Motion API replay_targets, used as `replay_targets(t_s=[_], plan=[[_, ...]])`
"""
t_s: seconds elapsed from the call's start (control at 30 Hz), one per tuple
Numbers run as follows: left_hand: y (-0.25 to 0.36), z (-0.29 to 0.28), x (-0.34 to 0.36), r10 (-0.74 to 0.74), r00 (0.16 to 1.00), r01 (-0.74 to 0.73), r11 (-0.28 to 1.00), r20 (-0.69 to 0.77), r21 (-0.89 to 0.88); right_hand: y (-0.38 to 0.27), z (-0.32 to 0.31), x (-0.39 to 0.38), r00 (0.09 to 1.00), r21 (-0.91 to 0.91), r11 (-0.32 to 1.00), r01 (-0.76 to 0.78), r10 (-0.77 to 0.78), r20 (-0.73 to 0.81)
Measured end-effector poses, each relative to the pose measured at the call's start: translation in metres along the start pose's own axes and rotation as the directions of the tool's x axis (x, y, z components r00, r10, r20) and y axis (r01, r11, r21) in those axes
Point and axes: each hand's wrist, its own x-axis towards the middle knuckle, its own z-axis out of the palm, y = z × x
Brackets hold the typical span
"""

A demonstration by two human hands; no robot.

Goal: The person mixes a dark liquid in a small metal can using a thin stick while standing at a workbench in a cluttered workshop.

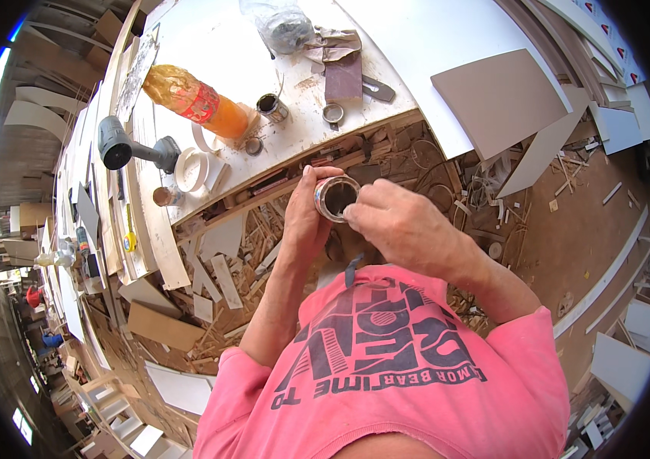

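One open tin in left fingers, right fingers at rim, grip unclear; bottle and drill on bench

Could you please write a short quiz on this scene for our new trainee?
1. True or false: the held can, in the left hand, is sealed on top.
2. Multiple choice: what colour is the liquid in the bottle?
a) blue
b) orange
c) green
3. Fill the gap: in the picture, the table can stands just to the ____ of the bottle.

Key:
1. False; it is open, with its dark inside showing.
2. b) orange.
3. right
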Motion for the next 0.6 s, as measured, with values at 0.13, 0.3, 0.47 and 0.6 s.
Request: replay_targets(t_s=[0.13,0.3,0.47,0.6], plan=[[-0.004,-0.005,0.001,-0.024,0.999,0.025,0.999,0.033,-0.042,0.017,-0.006,0.006,0.983,-0.123,0.990,-0.063,0.041,-0.176],[0.003,0.006,0.001,-0.056,0.998,0.059,0.995,0.039,-0.079,0.011,-0.004,0.005,0.996,0.009,0.999,0.032,-0.031,-0.084],[0.002,0.007,0.007,-0.027,0.999,0.029,0.998,0.038,-0.054,0.010,-0.002,0.010,0.990,-0.078,0.997,0.027,-0.037,-0.139],[0.002,-0.003,0.006,-0.025,0.997,0.032,0.996,0.078,-0.084,0.012,-0.010,0.011,0.994,-0.116,0.993,0.018,-0.030,-0.102]])
